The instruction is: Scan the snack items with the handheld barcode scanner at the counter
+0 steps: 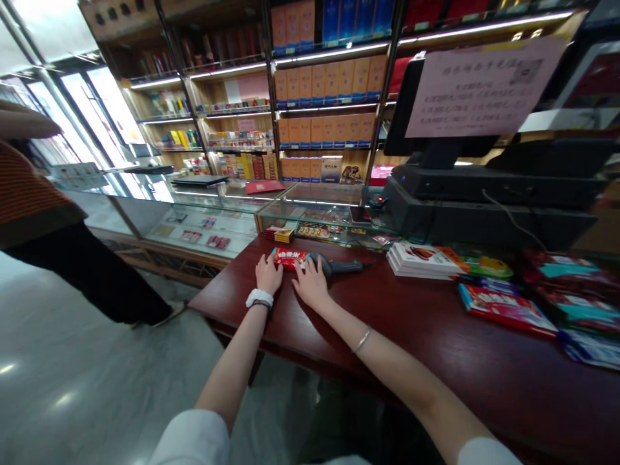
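Observation:
A small red snack packet (289, 257) with white lettering and blue ends lies at the near-left part of the dark wooden counter. My left hand (269, 275) grips its left end, palm down, with the fingers bent over the edge. At the other end, my right hand (311, 282) holds the packet by its lower right side. Just right of the packet rests a dark handheld barcode scanner (345, 266), its head close behind my right fingers.
Stacked white boxes (423, 260) and several bagged snacks (506, 309) lie to the right. A monitor with a pink notice (484, 87) stands behind. Small yellow-and-red boxes (279, 234) sit near the glass display case (203, 226). Another person (43, 213) stands at the left.

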### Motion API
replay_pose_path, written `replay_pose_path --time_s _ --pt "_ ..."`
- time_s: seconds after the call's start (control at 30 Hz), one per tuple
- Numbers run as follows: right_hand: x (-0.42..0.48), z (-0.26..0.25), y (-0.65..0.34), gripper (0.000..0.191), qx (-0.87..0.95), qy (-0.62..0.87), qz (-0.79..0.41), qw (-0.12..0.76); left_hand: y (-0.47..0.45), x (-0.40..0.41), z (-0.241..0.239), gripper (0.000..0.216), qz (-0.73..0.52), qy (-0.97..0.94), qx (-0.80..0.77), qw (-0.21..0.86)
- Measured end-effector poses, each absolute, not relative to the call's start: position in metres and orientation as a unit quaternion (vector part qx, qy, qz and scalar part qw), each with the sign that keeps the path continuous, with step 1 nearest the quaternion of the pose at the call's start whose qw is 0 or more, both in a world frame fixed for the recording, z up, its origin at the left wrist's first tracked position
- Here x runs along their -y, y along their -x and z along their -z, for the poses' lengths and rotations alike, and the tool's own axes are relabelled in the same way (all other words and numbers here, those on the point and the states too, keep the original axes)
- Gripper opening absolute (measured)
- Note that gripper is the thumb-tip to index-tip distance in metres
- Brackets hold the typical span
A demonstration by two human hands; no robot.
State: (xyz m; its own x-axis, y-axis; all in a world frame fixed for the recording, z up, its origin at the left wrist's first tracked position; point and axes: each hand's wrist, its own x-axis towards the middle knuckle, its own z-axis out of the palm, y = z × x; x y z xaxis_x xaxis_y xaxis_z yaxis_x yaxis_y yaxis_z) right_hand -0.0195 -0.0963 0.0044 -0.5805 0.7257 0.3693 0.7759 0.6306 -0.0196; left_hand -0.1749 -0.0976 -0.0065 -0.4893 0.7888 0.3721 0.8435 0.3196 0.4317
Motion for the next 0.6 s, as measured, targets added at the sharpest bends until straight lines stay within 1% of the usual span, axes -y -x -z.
replay_pose_path --time_s 0.13,0.3,0.6 --pt "0.091 0.004 0.020 0.062 0.884 0.429 0.055 0.178 0.176 0.097 0.015 0.040 0.318 0.500 0.806 0.028" --pt "0.078 0.012 0.012 0.058 0.883 0.420 0.051 0.201 0.180 0.099 0.015 0.034 0.336 0.502 0.797 0.011" --pt "0.080 0.013 0.010 0.061 0.887 0.415 0.036 0.200 0.183 0.101 0.011 0.026 0.359 0.508 0.783 0.007"
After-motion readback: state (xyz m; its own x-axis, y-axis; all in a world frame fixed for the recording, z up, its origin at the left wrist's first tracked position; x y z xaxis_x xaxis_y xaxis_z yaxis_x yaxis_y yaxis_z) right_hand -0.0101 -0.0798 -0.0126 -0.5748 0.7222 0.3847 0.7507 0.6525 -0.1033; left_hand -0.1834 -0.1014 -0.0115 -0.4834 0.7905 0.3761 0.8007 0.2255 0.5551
